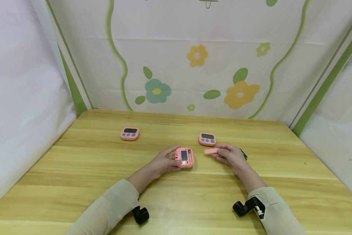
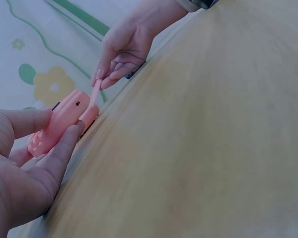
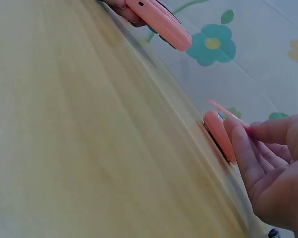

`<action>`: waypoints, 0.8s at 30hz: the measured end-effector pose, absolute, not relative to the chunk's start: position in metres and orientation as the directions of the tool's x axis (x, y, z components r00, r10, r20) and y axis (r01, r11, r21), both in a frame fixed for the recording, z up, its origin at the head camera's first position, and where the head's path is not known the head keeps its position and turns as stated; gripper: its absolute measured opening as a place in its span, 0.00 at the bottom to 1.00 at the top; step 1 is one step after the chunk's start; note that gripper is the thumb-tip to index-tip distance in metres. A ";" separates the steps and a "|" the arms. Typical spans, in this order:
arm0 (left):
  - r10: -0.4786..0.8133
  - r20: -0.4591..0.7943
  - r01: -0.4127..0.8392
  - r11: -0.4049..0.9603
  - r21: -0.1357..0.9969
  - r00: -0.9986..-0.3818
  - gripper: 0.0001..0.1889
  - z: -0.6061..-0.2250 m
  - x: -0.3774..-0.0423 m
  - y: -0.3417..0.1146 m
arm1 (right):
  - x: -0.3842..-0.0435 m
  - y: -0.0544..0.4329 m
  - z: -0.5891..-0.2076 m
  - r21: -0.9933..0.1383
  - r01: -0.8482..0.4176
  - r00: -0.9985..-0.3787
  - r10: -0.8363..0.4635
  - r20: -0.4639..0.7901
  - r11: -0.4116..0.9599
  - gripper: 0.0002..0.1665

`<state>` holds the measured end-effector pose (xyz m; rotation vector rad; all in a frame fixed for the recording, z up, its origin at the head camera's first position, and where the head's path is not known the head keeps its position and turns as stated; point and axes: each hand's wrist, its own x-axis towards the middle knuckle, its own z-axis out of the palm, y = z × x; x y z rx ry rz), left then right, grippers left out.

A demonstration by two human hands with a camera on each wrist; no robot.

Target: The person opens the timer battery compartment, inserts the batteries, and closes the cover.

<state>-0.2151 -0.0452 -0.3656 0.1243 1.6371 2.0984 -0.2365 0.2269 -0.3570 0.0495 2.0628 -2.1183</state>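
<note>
My left hand grips a pink digital timer between thumb and fingers, its back turned up. The battery slot in that back is uncovered. In the left wrist view the timer is seen edge-on, held above the table. My right hand pinches a thin pink battery cover by one end, to the right of the timer. Edge-on in the right wrist view, the cover sticks out past the fingertips.
A second pink timer with blue buttons lies face up just behind the cover. Another such timer lies at the back left. Small dark batteries lie beyond the right hand, partly hidden by it. A flowered cloth hangs behind the wooden table.
</note>
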 end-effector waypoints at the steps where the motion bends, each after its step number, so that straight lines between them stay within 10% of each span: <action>1: 0.416 -0.212 -0.307 -0.176 0.935 -0.884 0.35 -0.365 -0.215 -0.045 | -0.237 0.228 -0.358 -0.988 0.156 -0.983 -0.101 -0.154 -0.017 0.23; 24: 0.433 -0.202 -0.301 -0.173 0.938 -0.879 0.34 -0.365 -0.216 -0.046 | -0.238 0.231 -0.362 -0.984 0.177 -0.983 -0.047 -0.177 0.008 0.23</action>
